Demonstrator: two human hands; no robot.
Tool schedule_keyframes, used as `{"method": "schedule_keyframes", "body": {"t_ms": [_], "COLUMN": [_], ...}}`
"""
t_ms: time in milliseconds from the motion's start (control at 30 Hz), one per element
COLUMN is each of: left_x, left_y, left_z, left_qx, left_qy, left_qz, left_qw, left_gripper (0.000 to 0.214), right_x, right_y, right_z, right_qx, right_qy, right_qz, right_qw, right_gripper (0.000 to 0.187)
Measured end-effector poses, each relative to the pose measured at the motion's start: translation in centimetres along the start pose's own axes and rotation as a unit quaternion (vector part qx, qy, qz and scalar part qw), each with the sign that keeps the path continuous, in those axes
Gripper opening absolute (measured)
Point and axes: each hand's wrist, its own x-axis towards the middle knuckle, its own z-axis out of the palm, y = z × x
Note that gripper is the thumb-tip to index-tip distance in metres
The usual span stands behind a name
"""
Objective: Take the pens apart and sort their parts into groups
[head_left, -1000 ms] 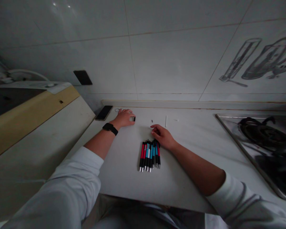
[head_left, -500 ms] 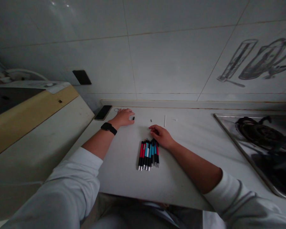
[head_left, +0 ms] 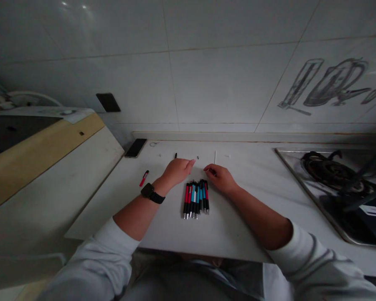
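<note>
A row of several red, blue and black click pens (head_left: 196,198) lies side by side on the white counter (head_left: 175,221). My left hand (head_left: 176,170), with a black watch on the wrist, hovers just above and left of the row, fingers stretched out toward the back. Just right of the row's top end, my right hand (head_left: 219,177) rests on the counter with its fingers curled. I cannot make out whether they hold anything. A red pen part (head_left: 143,178) lies apart at the left. Small pen pieces lie behind the hands: a black tip (head_left: 175,155), a white refill tube (head_left: 215,156).
A dark phone (head_left: 135,147) lies at the counter's back left corner. A gas hob (head_left: 338,184) with a black burner grate fills the right side. A white-and-wood appliance lid (head_left: 47,159) stands to the left. The tiled wall rises behind.
My left hand has drawn back from the far left of the counter to beside the pen row, leaving the black tip and a red pen part on the counter. The right hand barely moved.
</note>
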Motion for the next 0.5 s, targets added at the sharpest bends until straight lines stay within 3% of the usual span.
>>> {"method": "schedule_keyframes", "body": {"t_ms": [200, 333, 500], "left_x": [-1.3, -1.6, -2.5], "left_y": [-2.3, -2.7, -0.9], "left_z": [2.8, 4.1, 5.1], "left_qx": [-0.106, -0.168, -0.145], "left_qy": [0.062, 0.036, -0.008], "left_qz": [-0.003, 0.053, 0.147], "left_qw": [0.992, 0.984, 0.978], "left_gripper": [0.034, 0.023, 0.03], "right_x": [-1.6, -2.0, -2.2], "right_y": [-1.7, -2.3, -2.7], "right_z": [-1.4, -1.6, -1.7], "right_qx": [-0.094, -0.137, -0.151], "right_qy": [-0.122, -0.144, -0.163], "right_qz": [0.039, 0.028, 0.041], "right_qw": [0.987, 0.98, 0.974], "right_gripper": [0.022, 0.024, 0.025]}}
